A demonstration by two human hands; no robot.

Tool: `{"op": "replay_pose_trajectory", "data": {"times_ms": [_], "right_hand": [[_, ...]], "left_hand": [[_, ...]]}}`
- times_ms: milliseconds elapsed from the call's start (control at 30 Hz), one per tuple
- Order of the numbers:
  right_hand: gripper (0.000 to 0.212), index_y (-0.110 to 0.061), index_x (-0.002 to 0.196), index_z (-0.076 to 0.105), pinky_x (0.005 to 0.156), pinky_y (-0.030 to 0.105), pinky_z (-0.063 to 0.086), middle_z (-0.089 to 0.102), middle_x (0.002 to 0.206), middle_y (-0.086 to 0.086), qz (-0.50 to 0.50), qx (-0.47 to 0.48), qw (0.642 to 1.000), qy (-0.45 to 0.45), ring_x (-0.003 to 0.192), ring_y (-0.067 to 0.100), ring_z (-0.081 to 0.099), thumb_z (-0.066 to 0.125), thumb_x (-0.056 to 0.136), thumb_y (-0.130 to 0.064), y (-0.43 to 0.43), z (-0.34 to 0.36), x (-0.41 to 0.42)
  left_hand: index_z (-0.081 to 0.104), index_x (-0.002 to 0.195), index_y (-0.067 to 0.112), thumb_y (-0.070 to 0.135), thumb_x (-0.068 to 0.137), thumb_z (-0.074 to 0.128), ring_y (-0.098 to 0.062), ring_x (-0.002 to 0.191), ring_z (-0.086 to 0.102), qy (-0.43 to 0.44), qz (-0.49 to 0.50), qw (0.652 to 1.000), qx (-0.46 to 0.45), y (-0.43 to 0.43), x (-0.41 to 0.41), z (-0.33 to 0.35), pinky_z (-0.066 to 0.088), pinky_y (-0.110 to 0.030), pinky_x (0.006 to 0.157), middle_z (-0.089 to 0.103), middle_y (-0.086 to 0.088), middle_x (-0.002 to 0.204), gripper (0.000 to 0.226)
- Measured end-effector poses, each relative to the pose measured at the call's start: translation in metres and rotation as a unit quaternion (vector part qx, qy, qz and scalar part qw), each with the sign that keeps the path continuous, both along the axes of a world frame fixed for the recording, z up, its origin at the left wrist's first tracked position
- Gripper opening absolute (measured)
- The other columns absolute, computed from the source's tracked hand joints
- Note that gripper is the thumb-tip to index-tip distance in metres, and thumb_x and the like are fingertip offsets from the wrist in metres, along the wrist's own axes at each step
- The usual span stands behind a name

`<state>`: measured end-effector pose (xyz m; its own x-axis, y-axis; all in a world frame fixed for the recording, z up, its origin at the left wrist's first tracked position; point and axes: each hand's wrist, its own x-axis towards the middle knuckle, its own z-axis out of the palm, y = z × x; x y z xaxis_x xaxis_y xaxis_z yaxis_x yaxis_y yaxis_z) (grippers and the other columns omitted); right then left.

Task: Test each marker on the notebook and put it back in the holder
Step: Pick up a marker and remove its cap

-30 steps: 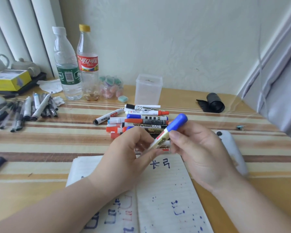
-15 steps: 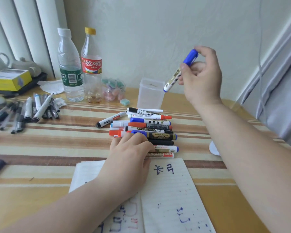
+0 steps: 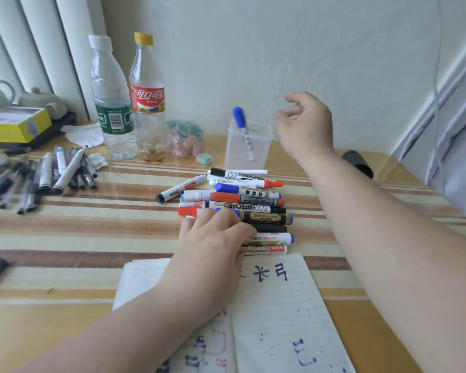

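Right hand (image 3: 304, 125) grip apart, empty, beside holder (image 3: 249, 154); blue marker (image 3: 243, 133) leans inside. Left hand (image 3: 213, 246) grip apart, flat on marker pile (image 3: 256, 207): a nudge may scatter it.

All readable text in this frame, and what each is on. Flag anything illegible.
"可口可乐": red label on the yellow-capped bottle
"WHITEBOARD": black-capped marker at the pile's far edge
"WHITEBOARD", upside down: black-ended marker mid-pile
"ITEBOARD", start hidden by the left hand: nearest marker
"长弓": handwritten in blue on the notebook
Too blurred to read: green bottle label, gold-banded marker, other marker prints.
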<state>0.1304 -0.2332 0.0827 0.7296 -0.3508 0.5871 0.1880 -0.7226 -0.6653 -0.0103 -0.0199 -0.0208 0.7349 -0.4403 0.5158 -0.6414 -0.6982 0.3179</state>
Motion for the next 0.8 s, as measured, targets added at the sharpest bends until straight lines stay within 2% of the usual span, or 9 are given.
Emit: {"op": "replay_pose_trajectory", "data": {"times_ms": [100, 200, 333, 433, 500, 567, 633, 700, 800], "right_hand": [[0.025, -0.017, 0.116, 0.069, 0.089, 0.03, 0.054, 0.065, 0.094, -0.01, -0.002, 0.002, 1.0, 0.005, 0.093, 0.014, 0.065, 0.061, 0.092, -0.017, -0.001, -0.007, -0.033], [0.016, -0.033, 0.089, 0.068, 0.079, 0.04, 0.059, 0.068, 0.086, -0.013, 0.041, 0.013, 0.998, 0.039, 0.079, 0.02, 0.071, 0.064, 0.091, -0.017, 0.001, -0.02, -0.079], [0.02, -0.032, 0.083, 0.071, 0.076, 0.033, 0.057, 0.072, 0.081, -0.01, 0.105, -0.004, 0.988, 0.117, 0.079, 0.015, 0.07, 0.07, 0.09, -0.013, 0.008, -0.029, -0.148], [0.016, -0.025, 0.082, 0.074, 0.064, 0.023, 0.052, 0.074, 0.076, -0.007, 0.121, 0.058, 0.987, 0.085, 0.073, 0.013, 0.07, 0.071, 0.092, -0.013, 0.01, -0.031, -0.184], [0.01, -0.015, 0.085, 0.074, 0.053, 0.02, 0.047, 0.075, 0.077, -0.001, 0.123, 0.146, 0.98, 0.051, 0.065, 0.014, 0.066, 0.07, 0.093, -0.009, 0.01, -0.032, -0.195], [0.002, -0.007, 0.094, 0.071, 0.045, 0.023, 0.042, 0.072, 0.076, 0.006, 0.186, 0.283, 0.938, 0.079, 0.06, 0.019, 0.061, 0.072, 0.092, -0.008, 0.012, -0.037, -0.2], [0.02, -0.006, 0.103, 0.069, 0.042, 0.026, 0.039, 0.067, 0.073, 0.01, 0.267, 0.369, 0.878, 0.149, 0.057, 0.021, 0.056, 0.075, 0.086, -0.012, 0.016, -0.045, -0.202], [0.03, -0.005, 0.111, 0.068, 0.043, 0.026, 0.038, 0.06, 0.069, 0.009, 0.323, 0.372, 0.848, 0.196, 0.055, 0.019, 0.053, 0.072, 0.082, -0.015, 0.022, -0.054, -0.204], [0.024, -0.01, 0.109, 0.073, 0.043, 0.024, 0.037, 0.051, 0.062, 0.005, 0.346, 0.379, 0.838, 0.183, 0.053, 0.017, 0.046, 0.07, 0.085, -0.014, 0.03, -0.063, -0.206]], "left_hand": [[0.072, 0.105, 0.033, 0.023, 0.074, 0.082, -0.021, 0.087, 0.054, -0.006, 0.008, 1.0, 0.018, 0.002, 0.001, -0.001, 0.047, -0.041, 0.076, 0.057, 0.013, 0.09, 0.034], [0.074, 0.098, 0.033, 0.036, 0.083, 0.068, -0.02, 0.085, 0.054, -0.019, 0.002, 1.0, 0.003, 0.001, 0.0, 0.002, 0.046, -0.04, 0.075, 0.056, 0.014, 0.086, 0.017], [0.071, 0.093, 0.028, 0.049, 0.095, 0.048, -0.017, 0.079, 0.047, -0.017, -0.011, 0.998, -0.064, -0.001, -0.007, 0.012, 0.044, -0.042, 0.074, 0.052, 0.014, 0.079, 0.03], [0.056, 0.085, 0.028, 0.05, 0.099, 0.044, -0.008, 0.074, 0.04, -0.01, -0.044, 0.994, -0.098, -0.001, -0.013, 0.019, 0.04, -0.022, 0.075, 0.046, 0.018, 0.072, 0.028], [0.049, 0.091, 0.034, 0.051, 0.099, 0.043, -0.001, 0.075, 0.044, 0.014, -0.061, 0.991, -0.118, 0.0, -0.018, 0.023, 0.037, -0.011, 0.073, 0.042, 0.023, 0.07, 0.019], [0.053, 0.102, 0.033, 0.048, 0.101, 0.044, 0.006, 0.078, 0.047, 0.045, -0.088, 0.986, -0.131, 0.001, -0.021, 0.024, 0.035, -0.008, 0.072, 0.045, 0.026, 0.074, 0.017], [0.054, 0.114, 0.029, 0.047, 0.101, 0.045, 0.004, 0.082, 0.049, 0.053, -0.124, 0.984, -0.116, 0.0, -0.024, 0.024, 0.038, -0.012, 0.074, 0.049, 0.026, 0.084, 0.024], [0.056, 0.122, 0.024, 0.041, 0.103, 0.046, -0.002, 0.09, 0.054, 0.05, -0.156, 0.983, -0.088, 0.0, -0.024, 0.023, 0.042, -0.016, 0.08, 0.058, 0.02, 0.098, 0.027], [0.057, 0.128, 0.017, 0.029, 0.102, 0.049, 0.001, 0.099, 0.056, 0.076, -0.162, 0.981, -0.07, -0.002, -0.022, 0.022, 0.04, -0.007, 0.086, 0.062, 0.014, 0.11, 0.03]]}}
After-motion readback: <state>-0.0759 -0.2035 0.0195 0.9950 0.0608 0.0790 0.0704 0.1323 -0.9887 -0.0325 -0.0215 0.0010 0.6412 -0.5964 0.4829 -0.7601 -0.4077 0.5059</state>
